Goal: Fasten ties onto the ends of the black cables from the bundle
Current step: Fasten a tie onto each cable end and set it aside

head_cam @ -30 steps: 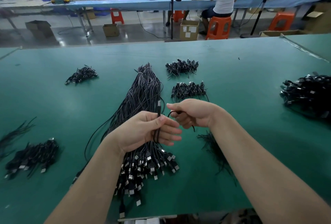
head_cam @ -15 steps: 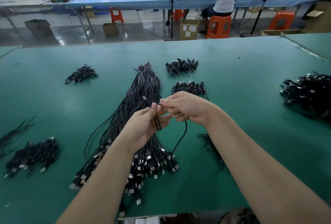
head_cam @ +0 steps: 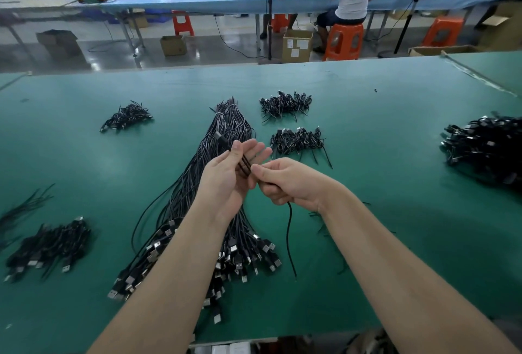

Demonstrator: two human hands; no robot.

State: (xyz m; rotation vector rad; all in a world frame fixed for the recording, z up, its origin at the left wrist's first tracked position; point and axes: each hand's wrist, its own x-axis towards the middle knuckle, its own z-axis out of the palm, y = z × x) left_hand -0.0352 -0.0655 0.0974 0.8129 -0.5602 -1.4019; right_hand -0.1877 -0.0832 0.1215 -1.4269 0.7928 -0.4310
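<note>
A long bundle of black cables (head_cam: 223,138) lies on the green table (head_cam: 367,127), its USB plugs fanned out toward me. Above it my left hand (head_cam: 228,181) holds a folded black cable (head_cam: 245,165) between thumb and fingers. My right hand (head_cam: 288,181) meets it from the right and pinches a thin black tie at the fold. The tie's tail (head_cam: 289,240) hangs down from that fist toward the table.
Small heaps of tied cables lie at the back left (head_cam: 125,117), back centre (head_cam: 285,103) and just behind my hands (head_cam: 298,140). A large heap (head_cam: 485,147) sits at right, another (head_cam: 48,246) at left. Loose ties (head_cam: 25,206) lie far left.
My hands have stayed together over the bundle. The hanging tail under my right hand now drops longer and straighter than half a second ago, and my left fingers have spread wider.
</note>
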